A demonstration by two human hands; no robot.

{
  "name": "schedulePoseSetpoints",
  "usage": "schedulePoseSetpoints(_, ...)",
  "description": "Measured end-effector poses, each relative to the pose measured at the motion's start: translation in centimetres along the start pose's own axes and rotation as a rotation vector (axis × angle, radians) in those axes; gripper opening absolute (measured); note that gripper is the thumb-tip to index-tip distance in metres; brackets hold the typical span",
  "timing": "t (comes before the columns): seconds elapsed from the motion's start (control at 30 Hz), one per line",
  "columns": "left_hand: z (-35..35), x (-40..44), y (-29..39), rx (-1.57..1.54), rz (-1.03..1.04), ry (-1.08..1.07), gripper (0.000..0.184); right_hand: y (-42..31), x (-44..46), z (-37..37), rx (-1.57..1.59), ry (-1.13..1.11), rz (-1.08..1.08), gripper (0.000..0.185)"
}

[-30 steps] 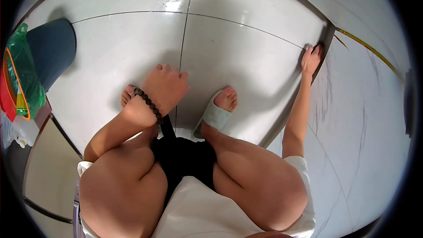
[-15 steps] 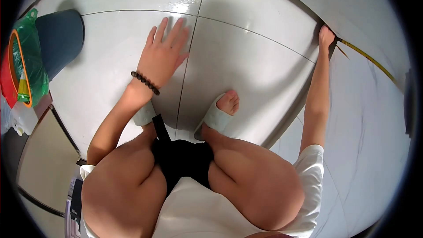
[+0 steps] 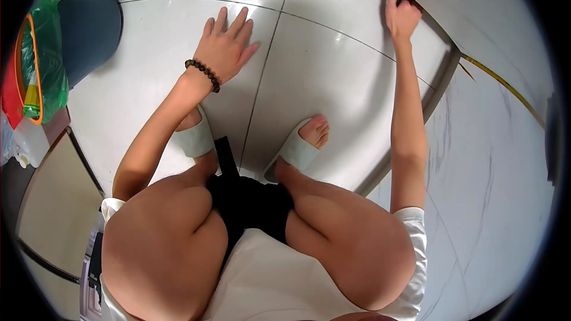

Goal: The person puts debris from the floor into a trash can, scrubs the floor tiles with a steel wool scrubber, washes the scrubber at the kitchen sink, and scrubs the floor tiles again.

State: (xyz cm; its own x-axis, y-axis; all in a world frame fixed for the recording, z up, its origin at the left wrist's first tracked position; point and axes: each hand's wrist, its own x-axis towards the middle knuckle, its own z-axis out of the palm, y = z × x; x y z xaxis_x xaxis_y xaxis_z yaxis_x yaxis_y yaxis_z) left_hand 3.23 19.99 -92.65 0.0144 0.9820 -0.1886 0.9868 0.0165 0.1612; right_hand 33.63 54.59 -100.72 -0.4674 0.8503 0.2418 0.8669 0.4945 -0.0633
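Observation:
My left hand [image 3: 226, 50] is palm down over the pale tiled floor [image 3: 333, 65], fingers spread, with nothing in it. A dark beaded bracelet [image 3: 203, 75] circles that wrist. My right hand [image 3: 404, 19] is at the dark strip [image 3: 441, 37] along the foot of the wall. Its fingers are curled towards the strip, and whatever they hold, if anything, is hidden. A yellow measuring tape [image 3: 496, 75] runs along the edge to the right of this hand, apart from it.
A dark grey bin [image 3: 92, 35] stands at the left, beside a green plastic bag [image 3: 50, 53] and an orange-rimmed red container [image 3: 13, 98]. My slippered feet, one in a pale slipper [image 3: 299, 153], are on the tiles. Marble-patterned panelling [image 3: 464, 202] lies at the right.
My right hand has moved from the corner near the tape leftwards and farther away along the wall's foot. My left hand stays spread in nearly the same place; the view has shifted slightly.

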Motion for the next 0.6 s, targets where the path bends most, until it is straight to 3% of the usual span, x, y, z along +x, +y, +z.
schedulePoseSetpoints(0.2,0.7,-0.3,-0.4,-0.016,-0.04,-0.01,0.051,-8.2,1.1,0.1,0.118,0.142,-0.22,0.05)
schedulePoseSetpoints(0.3,1.2,-0.4,-0.4,-0.043,-0.062,0.036,0.051,-11.1,1.6,0.5,0.132,0.037,-0.223,0.049)
schedulePoseSetpoints(0.43,2.1,-0.2,0.0,-0.075,-0.103,0.067,0.056,-14.5,2.6,1.5,0.26,0.106,-0.346,0.051)
schedulePoseSetpoints(0.6,1.7,0.1,0.3,-0.081,-0.131,-0.003,0.065,-21.9,4.7,1.2,0.361,-0.184,-0.327,0.057)
